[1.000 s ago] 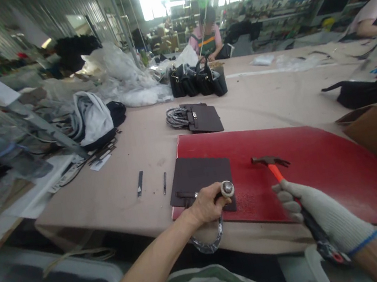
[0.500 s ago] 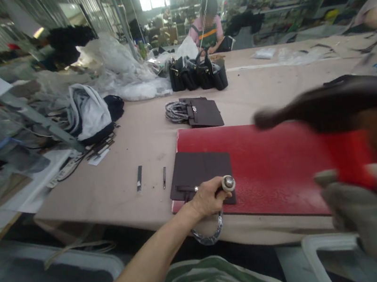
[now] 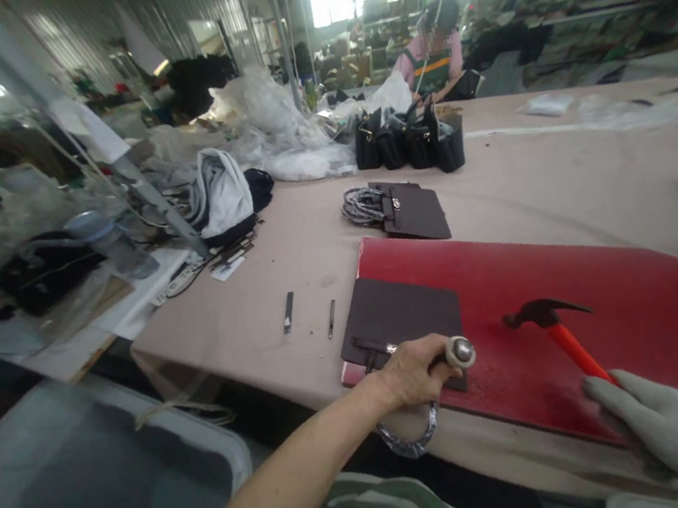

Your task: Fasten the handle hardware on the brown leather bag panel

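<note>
My bare left hand [image 3: 418,368] is closed around an upright tool, a punch-like rod whose round metal top [image 3: 462,350] shows above the fingers. Its lower end is hidden. Beneath lies a dark brown bag panel [image 3: 395,305] with a small strap and metal fitting. A plastic-wrapped handle [image 3: 413,446] loops from it over the table's front edge. In a grey glove, my right hand [image 3: 653,410] grips a claw hammer [image 3: 574,337] by its red handle. The hammer head is to the right of the rod, apart from it, above the red mat [image 3: 527,267].
A flat blade-like tool [image 3: 288,313] and a thin metal rod [image 3: 332,319] lie left of the panel. Brown panels with wrapped handles [image 3: 412,208] lie behind the mat. Farther back stand several black bags [image 3: 408,140]; a person [image 3: 433,59] sits beyond. A grey bin [image 3: 170,452] is below left.
The hammer has come down from a raised, blurred position at the right to a lower one nearer the mat. My left hand still holds the rod on the panel. The view has shifted left.
</note>
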Action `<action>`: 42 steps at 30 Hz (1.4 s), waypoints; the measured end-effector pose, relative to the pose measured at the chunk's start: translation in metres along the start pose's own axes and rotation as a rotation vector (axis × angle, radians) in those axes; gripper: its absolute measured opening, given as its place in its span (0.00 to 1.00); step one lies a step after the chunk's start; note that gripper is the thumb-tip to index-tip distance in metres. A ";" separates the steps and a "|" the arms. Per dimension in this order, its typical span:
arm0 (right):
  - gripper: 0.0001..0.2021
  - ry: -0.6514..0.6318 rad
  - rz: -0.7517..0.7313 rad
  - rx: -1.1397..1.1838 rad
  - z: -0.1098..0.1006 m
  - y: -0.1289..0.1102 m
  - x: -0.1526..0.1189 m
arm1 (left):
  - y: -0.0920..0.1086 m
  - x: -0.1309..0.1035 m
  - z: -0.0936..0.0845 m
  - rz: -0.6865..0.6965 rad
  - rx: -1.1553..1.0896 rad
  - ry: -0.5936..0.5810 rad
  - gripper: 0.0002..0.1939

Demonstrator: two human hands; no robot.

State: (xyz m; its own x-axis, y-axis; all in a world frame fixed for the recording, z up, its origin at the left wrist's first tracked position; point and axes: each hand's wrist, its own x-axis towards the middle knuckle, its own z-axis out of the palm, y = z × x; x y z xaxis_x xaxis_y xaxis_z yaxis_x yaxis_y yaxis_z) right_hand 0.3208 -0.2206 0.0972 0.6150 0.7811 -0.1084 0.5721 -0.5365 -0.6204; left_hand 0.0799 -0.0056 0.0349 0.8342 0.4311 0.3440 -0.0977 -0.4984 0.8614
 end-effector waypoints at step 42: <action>0.27 0.177 -0.730 -0.471 0.141 -0.050 0.021 | -0.019 -0.036 -0.151 -0.857 1.230 0.303 0.16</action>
State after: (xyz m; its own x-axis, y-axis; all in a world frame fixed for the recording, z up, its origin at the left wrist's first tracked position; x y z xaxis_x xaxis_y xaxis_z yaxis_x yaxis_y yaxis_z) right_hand 0.2282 -0.1326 0.0167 0.0616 0.9399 0.3359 0.9946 -0.0298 -0.0993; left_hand -0.0300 0.1016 0.0621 0.2498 0.9618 0.1120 0.9650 -0.2568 0.0530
